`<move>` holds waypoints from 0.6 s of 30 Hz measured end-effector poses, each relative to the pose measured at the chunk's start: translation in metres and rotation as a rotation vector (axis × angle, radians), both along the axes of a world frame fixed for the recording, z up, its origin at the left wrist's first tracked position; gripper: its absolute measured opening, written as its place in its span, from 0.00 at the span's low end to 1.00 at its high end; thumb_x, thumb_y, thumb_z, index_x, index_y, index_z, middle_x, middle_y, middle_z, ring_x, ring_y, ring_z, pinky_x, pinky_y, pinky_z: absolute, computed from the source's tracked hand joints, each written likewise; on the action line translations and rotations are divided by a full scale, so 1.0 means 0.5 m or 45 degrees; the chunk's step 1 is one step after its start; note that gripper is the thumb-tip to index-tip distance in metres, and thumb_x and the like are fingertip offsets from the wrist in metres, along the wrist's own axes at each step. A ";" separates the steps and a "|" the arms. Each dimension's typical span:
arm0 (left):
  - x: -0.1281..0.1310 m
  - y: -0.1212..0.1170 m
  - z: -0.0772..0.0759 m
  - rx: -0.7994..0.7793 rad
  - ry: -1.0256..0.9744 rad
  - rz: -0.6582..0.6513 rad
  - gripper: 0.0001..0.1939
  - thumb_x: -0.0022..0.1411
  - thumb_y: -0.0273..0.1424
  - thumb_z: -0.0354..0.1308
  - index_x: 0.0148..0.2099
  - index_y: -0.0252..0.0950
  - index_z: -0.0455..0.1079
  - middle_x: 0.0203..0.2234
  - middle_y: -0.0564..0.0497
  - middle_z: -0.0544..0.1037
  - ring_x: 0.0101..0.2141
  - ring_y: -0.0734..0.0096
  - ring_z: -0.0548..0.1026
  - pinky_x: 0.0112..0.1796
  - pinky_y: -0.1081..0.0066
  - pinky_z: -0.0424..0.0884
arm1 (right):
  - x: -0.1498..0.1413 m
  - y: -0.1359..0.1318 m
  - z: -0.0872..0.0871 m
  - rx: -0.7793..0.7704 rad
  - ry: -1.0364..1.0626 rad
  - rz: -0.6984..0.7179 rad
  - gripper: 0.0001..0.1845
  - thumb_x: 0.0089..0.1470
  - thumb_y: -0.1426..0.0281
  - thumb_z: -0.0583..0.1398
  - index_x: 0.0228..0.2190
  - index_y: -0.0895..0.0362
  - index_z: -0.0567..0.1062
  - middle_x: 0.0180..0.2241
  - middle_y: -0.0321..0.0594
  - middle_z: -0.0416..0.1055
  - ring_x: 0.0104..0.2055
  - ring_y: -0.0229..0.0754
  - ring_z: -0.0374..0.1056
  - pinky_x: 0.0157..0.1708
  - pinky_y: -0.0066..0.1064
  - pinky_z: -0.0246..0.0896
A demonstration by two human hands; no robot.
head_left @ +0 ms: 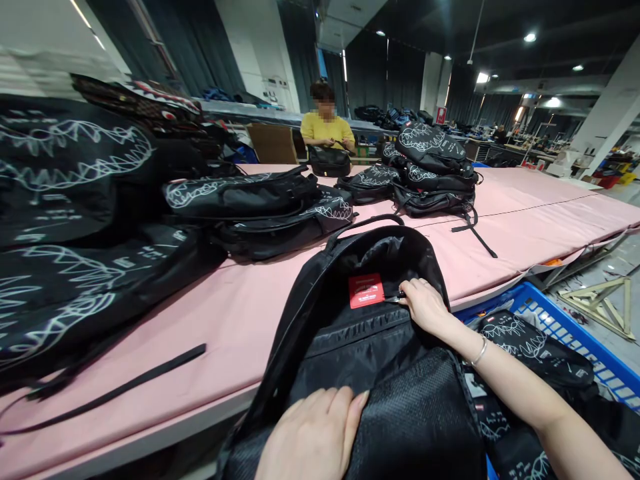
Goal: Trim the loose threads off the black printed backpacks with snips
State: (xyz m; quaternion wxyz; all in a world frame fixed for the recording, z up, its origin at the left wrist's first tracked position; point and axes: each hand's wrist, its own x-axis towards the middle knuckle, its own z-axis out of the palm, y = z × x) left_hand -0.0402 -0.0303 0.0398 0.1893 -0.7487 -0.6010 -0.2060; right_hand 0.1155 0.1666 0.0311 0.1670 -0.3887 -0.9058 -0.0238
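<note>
An unzipped black backpack (300,313) stands in front of me at the table's edge, its mouth facing me. Sewn to the inside back wall is a red label (365,291). My right hand (425,307) reaches into the bag with its fingers closed around small thread snips (395,298), whose metal tips lie beside the label's right edge; most of the handle is hidden by the fingers. Lower down, my left hand (317,433) is closed over the edge of the backpack's front panel and holds it down, the thumb lying along the fabric.
Black backpacks with white scribbled prints (75,173) lie piled at left on the pink table (245,300). Another stack (433,167) sits farther back. At right, a blue crate (555,327) holds more bags. Across the table a person in yellow (327,130) handles a black bag (329,162).
</note>
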 end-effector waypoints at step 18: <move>0.000 -0.007 -0.001 0.031 -0.006 -0.012 0.22 0.68 0.32 0.38 0.27 0.35 0.68 0.20 0.52 0.72 0.22 0.66 0.70 0.27 0.65 0.64 | -0.010 0.003 0.002 -0.043 -0.028 0.002 0.05 0.58 0.71 0.54 0.36 0.58 0.68 0.32 0.42 0.68 0.37 0.45 0.62 0.39 0.32 0.55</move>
